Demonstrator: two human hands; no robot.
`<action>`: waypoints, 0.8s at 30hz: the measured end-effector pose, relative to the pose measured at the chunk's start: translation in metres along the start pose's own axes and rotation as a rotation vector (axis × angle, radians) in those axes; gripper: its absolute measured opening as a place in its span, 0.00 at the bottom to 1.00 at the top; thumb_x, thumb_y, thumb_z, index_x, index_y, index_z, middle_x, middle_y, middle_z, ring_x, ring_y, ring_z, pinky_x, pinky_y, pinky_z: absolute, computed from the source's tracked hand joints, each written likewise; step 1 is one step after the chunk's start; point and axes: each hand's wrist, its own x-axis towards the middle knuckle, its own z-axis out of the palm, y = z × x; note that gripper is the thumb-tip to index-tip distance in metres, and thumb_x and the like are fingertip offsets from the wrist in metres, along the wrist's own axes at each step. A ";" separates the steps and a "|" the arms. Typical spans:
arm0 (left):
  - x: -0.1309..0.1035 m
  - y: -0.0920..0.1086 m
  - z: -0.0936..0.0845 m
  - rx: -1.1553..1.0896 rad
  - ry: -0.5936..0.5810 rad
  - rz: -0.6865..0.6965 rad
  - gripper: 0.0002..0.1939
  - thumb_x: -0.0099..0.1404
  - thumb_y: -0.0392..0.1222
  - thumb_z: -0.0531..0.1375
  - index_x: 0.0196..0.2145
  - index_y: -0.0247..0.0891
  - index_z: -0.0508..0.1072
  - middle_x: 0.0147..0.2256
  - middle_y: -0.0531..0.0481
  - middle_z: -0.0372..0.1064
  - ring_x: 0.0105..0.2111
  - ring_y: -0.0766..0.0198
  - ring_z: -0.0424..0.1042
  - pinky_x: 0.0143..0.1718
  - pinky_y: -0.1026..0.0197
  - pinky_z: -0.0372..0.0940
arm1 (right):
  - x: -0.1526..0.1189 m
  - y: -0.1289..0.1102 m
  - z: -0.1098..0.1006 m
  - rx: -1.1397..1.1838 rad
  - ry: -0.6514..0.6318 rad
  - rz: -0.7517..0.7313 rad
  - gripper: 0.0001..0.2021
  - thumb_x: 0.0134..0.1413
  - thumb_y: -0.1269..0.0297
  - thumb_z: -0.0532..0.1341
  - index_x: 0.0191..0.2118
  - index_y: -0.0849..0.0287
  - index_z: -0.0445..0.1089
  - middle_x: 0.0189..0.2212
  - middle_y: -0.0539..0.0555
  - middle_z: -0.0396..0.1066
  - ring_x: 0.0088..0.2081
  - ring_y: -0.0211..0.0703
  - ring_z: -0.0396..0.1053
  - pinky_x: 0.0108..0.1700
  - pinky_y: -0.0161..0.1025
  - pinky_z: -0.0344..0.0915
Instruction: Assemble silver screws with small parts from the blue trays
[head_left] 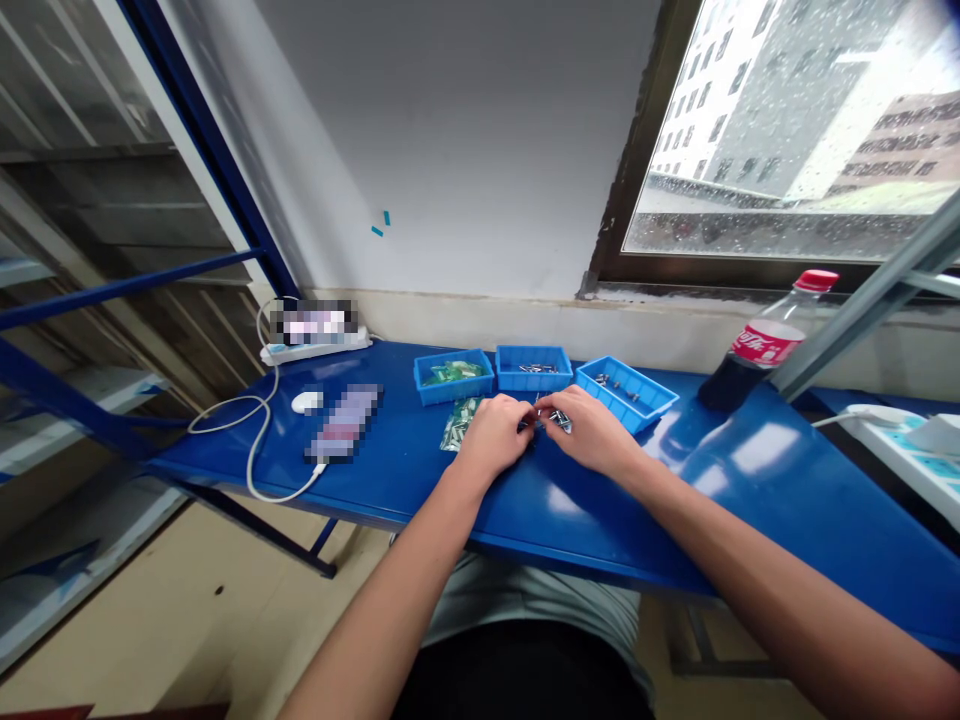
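My left hand (499, 434) and my right hand (585, 428) meet over the blue table (405, 460), fingers bent and pinched close together. What lies between the fingertips is too small to name. Small dark metal pieces (559, 419) show by my right fingertips. Beside my left hand lies a clear bag of metal parts (456, 428). Behind the hands stand three blue trays: the left tray (455, 395) holds green bags, the middle tray (534, 382) holds metal pins, and the right tray (641, 412), set at an angle, holds a few small metal parts.
A cola bottle (765, 345) with a red cap stands at the back right. On the left are a blurred phone (345, 422) on a white cable, a white round object (306, 402) and a power strip (322, 349). Another power strip (911, 450) is at far right.
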 end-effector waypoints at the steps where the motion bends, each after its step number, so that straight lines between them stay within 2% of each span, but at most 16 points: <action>1: 0.000 0.000 0.000 0.005 0.008 -0.009 0.07 0.63 0.32 0.64 0.38 0.40 0.80 0.40 0.47 0.81 0.44 0.53 0.77 0.49 0.54 0.70 | 0.000 0.000 0.000 0.006 -0.017 0.002 0.12 0.61 0.71 0.62 0.49 0.52 0.76 0.42 0.55 0.80 0.48 0.56 0.72 0.51 0.53 0.72; 5: -0.001 0.002 -0.001 0.008 0.036 -0.061 0.07 0.66 0.34 0.62 0.39 0.41 0.80 0.40 0.47 0.81 0.43 0.54 0.77 0.47 0.54 0.70 | -0.001 0.002 0.002 -0.012 -0.075 0.026 0.16 0.58 0.74 0.63 0.51 0.54 0.75 0.41 0.55 0.80 0.49 0.55 0.72 0.51 0.50 0.72; 9: -0.001 0.002 -0.001 0.000 0.035 -0.078 0.07 0.68 0.35 0.61 0.40 0.41 0.79 0.41 0.48 0.81 0.44 0.54 0.77 0.47 0.55 0.70 | -0.001 0.004 0.003 -0.081 -0.095 -0.001 0.13 0.60 0.75 0.61 0.48 0.55 0.74 0.40 0.56 0.79 0.48 0.53 0.72 0.51 0.47 0.71; 17: -0.001 0.004 -0.003 -0.015 0.044 -0.099 0.07 0.69 0.35 0.60 0.40 0.41 0.79 0.41 0.49 0.81 0.44 0.54 0.77 0.47 0.55 0.70 | 0.003 0.004 0.005 -0.210 -0.123 -0.079 0.11 0.64 0.74 0.58 0.48 0.57 0.72 0.36 0.56 0.76 0.42 0.52 0.71 0.48 0.46 0.68; 24: -0.001 0.001 -0.002 -0.040 0.090 -0.114 0.08 0.68 0.34 0.60 0.41 0.42 0.79 0.41 0.48 0.80 0.44 0.55 0.77 0.47 0.55 0.70 | 0.003 0.004 0.006 -0.242 -0.113 -0.101 0.15 0.62 0.75 0.60 0.53 0.59 0.71 0.45 0.59 0.77 0.48 0.55 0.71 0.51 0.48 0.68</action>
